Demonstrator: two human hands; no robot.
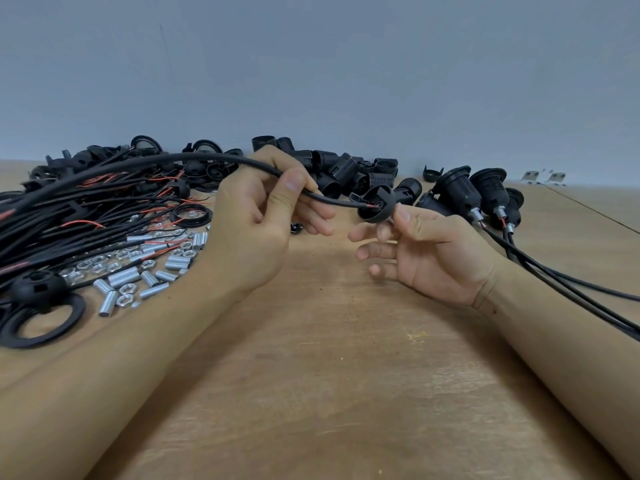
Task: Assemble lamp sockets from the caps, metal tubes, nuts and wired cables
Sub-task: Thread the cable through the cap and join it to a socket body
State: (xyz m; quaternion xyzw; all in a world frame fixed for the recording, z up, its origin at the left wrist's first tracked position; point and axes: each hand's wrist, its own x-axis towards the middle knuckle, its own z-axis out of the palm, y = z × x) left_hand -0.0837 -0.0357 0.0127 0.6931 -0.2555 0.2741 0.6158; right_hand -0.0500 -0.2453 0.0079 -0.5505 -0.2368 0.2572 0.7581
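- Cable [194, 160] pinched near its stripped end between thumb and forefinger of left hand [256, 223]; other fingers loosely curled, holding nothing else.
- Cap [375, 204], black dome, held in right hand [426, 251] by fingertips at its lower side, above the table [329, 358]; remaining fingers spread and relaxed.
- Red wire tip of the cable right at the cap's centre hole, seemingly just entering; depth inside cannot be told.
- Cable likely limp and springy: grip close to the tip, as now, or the end droops and misses the hole.
- Cap likely light, rigid plastic, smooth and rounded: hold by rim or side, hole kept unobstructed.
- Thin wire strands probably bend easily; feed straight, no forcing.
- Loose cable pile [69, 209] at left, with metal tubes [124, 276] and nuts [127, 289] scattered just beside it.
- Black threaded socket bodies [346, 168] heaped at back.
- Finished sockets [460, 194] with cables lying at right, near right hand.
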